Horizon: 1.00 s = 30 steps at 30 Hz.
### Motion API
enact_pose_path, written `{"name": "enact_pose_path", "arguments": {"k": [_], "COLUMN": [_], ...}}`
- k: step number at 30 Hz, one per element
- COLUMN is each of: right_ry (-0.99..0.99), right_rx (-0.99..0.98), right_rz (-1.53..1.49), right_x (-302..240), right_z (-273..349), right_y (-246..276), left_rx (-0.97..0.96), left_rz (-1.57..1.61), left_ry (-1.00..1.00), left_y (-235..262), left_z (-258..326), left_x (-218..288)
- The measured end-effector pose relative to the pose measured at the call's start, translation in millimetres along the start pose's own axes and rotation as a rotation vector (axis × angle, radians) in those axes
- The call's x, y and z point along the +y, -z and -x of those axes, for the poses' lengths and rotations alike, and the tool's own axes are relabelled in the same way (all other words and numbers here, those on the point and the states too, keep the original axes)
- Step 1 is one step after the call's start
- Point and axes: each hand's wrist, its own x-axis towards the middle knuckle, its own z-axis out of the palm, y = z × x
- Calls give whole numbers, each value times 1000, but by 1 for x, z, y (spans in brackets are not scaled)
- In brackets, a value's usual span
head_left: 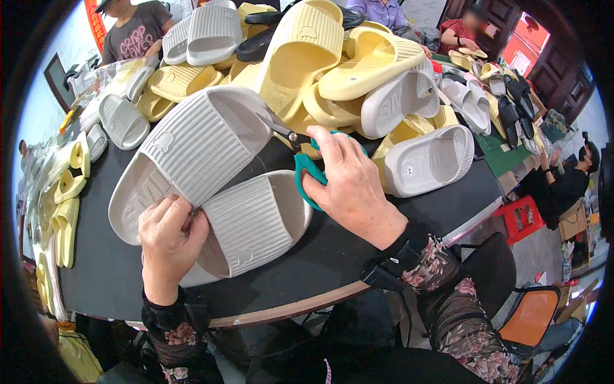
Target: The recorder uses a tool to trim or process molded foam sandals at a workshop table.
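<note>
My left hand (167, 233) pinches the strap edge of a light grey slide slipper (198, 144), which is held tilted above the table. A second grey slide slipper (251, 225) lies just below it, partly covered by it and by my fingers. In my right hand (355, 182) is a pair of scissors (300, 168) with teal handles; my thumb and fingers are through the loops. The dark blades point up and left, close to the tilted slipper's open end. A thin thread-like line shows between the two slippers.
Behind my hands rises a heap of yellow slippers (300, 51), with grey and black ones mixed in. A grey slipper (430, 161) rests to the right on the black table (339, 256). Yellow slippers (67, 221) line the left edge. Other people sit around; a red stool (521, 217) stands right.
</note>
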Motion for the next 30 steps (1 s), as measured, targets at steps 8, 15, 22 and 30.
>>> {"name": "enact_pose_path", "arguments": {"k": [8, 15, 22, 30], "right_ry": [0, -8, -20, -34], "right_rx": [-21, -50, -93, -123], "right_rz": [26, 54, 60, 13], "right_x": [-3, -1, -2, -3], "right_z": [-1, 1, 3, 2], "right_y": [0, 1, 1, 2], "left_rx": [-3, -9, -23, -28], "left_rz": [21, 11, 15, 4], "left_ry": [-45, -49, -62, -99], "left_y": [-2, -2, -1, 0], "left_z": [2, 0, 1, 0], "left_x": [-2, -1, -3, -4]}}
